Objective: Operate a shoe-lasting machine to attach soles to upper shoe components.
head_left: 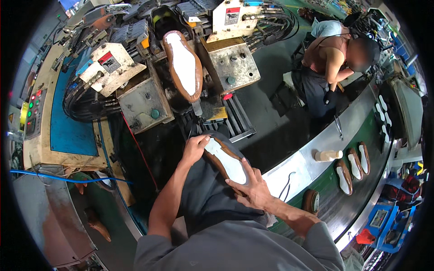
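Over my lap I hold a brown shoe upper point(227, 163), its white insole side facing up. My left hand point(195, 149) is closed on its far left end, thumb over the edge. Around the near right end, my right hand point(253, 187) grips it with thumb and fingers on opposite edges. Ahead of me, another brown shoe upper point(184, 65) sits bottom up in the lasting machine point(233, 63), its white insole showing and its edge gathered all round.
A green conveyor point(325, 203) curves along my right, carrying several brown shoe uppers point(356, 163) and a pale bottle point(328, 156). To my left stand a control panel point(34, 113) and a lower belt with a brown shoe point(96, 224). A co-worker point(327, 63) sits at the far right.
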`<state>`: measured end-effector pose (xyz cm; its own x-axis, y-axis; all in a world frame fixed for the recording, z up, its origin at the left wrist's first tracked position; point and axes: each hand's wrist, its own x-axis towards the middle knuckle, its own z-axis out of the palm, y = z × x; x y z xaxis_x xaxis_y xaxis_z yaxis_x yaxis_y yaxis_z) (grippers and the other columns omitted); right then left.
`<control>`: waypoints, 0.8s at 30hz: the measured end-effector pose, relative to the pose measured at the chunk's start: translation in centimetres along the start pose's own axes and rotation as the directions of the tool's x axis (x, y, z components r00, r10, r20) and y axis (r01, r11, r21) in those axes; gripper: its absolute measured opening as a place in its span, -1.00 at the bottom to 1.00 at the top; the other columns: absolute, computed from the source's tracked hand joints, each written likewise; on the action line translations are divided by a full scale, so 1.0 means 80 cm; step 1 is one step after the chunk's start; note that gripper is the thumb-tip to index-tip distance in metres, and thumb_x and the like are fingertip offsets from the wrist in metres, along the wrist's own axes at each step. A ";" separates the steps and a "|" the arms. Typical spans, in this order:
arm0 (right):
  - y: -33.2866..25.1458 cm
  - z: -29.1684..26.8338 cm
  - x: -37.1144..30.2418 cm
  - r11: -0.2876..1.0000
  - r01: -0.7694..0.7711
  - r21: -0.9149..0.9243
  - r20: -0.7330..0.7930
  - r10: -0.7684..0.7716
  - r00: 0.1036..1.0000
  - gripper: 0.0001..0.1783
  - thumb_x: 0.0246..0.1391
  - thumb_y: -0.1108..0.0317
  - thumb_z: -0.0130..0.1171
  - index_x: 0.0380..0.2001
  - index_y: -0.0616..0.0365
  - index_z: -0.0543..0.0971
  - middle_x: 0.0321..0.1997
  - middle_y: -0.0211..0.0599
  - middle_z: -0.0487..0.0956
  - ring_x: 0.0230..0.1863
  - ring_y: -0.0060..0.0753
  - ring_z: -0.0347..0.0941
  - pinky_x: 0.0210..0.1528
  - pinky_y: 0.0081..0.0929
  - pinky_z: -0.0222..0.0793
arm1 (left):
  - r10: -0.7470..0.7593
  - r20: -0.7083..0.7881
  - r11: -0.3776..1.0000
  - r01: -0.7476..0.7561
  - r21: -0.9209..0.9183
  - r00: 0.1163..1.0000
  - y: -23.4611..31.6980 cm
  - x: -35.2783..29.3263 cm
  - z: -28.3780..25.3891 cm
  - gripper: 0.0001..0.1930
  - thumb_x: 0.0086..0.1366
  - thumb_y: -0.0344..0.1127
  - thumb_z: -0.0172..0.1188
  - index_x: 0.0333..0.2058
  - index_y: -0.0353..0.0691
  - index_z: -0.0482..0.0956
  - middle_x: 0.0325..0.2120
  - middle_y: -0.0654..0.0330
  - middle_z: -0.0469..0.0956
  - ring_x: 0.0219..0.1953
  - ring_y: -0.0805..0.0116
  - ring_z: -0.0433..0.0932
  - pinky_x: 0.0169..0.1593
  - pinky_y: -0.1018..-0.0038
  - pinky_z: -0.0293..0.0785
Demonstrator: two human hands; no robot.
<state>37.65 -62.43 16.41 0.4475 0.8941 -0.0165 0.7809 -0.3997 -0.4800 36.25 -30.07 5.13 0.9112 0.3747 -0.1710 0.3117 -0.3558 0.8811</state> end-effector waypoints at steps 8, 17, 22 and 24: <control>0.017 -0.075 0.025 0.992 -0.108 0.069 -0.256 0.123 0.959 -0.23 -0.11 0.24 0.60 0.29 -0.30 0.72 0.67 0.51 -0.04 0.42 0.51 0.31 0.39 0.17 0.41 | 0.059 -0.461 0.877 -0.267 -0.401 0.885 0.084 0.139 -0.153 -0.36 0.61 0.11 0.16 0.39 -0.27 0.46 0.25 0.10 0.58 0.29 0.19 0.56 0.34 0.18 0.48; 0.016 -0.194 0.228 0.991 -0.003 -0.131 -0.415 -0.052 0.908 -0.20 -0.07 0.22 0.51 0.35 -0.37 0.65 0.64 0.51 0.01 0.40 0.52 0.32 0.41 0.21 0.40 | -0.063 -0.035 0.518 0.003 -0.855 0.997 0.182 0.203 -0.216 -0.32 0.54 -0.11 0.27 0.48 -0.25 0.26 0.27 0.00 0.53 0.27 0.12 0.58 0.31 0.11 0.58; -0.002 -0.184 0.377 0.989 0.101 -0.108 -0.429 -0.138 0.892 -0.19 0.01 0.18 0.51 0.41 -0.46 0.57 0.65 0.47 -0.02 0.34 0.67 0.29 0.41 0.26 0.40 | 0.134 -0.104 0.514 -0.158 -0.843 0.986 0.129 0.048 -0.243 0.11 0.40 0.50 0.16 0.54 -0.34 0.12 0.27 -0.23 0.50 0.24 -0.13 0.60 0.19 -0.14 0.65; -0.002 -0.171 0.419 0.993 0.085 -0.082 -0.431 -0.112 0.895 -0.20 0.05 0.16 0.49 0.42 -0.49 0.56 0.67 0.46 -0.06 0.37 0.66 0.28 0.42 0.25 0.40 | 0.097 -0.055 0.421 -0.091 -0.902 0.994 0.135 -0.017 -0.241 0.24 0.29 0.68 0.07 0.52 -0.39 0.14 0.24 -0.26 0.51 0.12 -0.13 0.66 0.08 -0.10 0.70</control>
<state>58.52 -35.16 27.92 0.5009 0.7582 0.4175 0.8492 -0.3374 -0.4061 33.17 -17.93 23.36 0.9210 0.3848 -0.0603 -0.1946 0.5886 0.7846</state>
